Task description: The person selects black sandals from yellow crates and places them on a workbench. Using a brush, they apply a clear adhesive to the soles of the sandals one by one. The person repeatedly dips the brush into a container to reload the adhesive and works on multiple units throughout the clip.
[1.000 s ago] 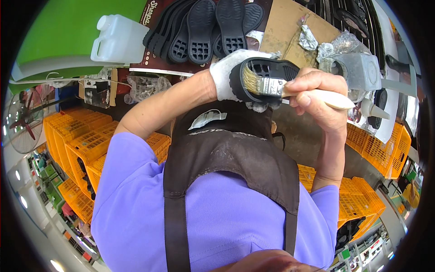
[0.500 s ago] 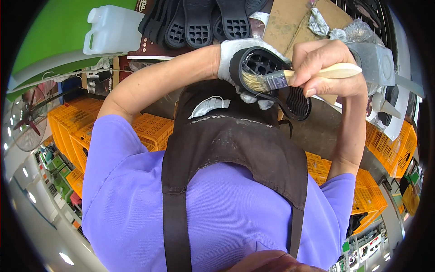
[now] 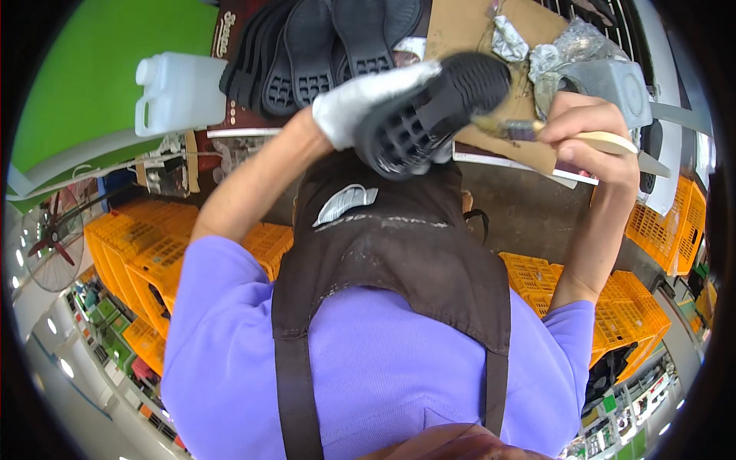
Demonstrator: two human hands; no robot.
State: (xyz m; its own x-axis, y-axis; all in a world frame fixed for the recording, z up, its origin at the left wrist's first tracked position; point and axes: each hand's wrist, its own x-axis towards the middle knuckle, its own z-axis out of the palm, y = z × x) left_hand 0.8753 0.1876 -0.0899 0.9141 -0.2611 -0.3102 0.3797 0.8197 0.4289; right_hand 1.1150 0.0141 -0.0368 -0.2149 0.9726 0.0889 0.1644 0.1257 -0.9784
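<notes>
My left hand (image 3: 343, 109), in a white glove, grips a black rubber shoe sole (image 3: 452, 107) above my apron. The sole is tilted, its grid-patterned heel toward me and its ridged toe part up to the right; motion blurs it somewhat. Bare fingers of my right hand (image 3: 589, 132) are closed round the pale wooden handle of a paintbrush (image 3: 524, 129). The bristles point left, close to the sole's right edge; whether they touch it I cannot tell. Several more black soles (image 3: 310, 46) lie in a row on the bench beyond my left hand.
A whitish plastic jug (image 3: 192, 93) stands at the left by the green surface (image 3: 100, 69). Past my right hand are a grey translucent container (image 3: 609, 86), crumpled plastic (image 3: 586, 42) and brown cardboard (image 3: 460, 31). Orange crates (image 3: 146, 245) stand on both sides; a fan (image 3: 52, 238) is far left.
The sole has turned in my left hand, from its hollow with the brush inside to a tilted view of its grid and ridges. My right hand has drawn the brush out to the right.
</notes>
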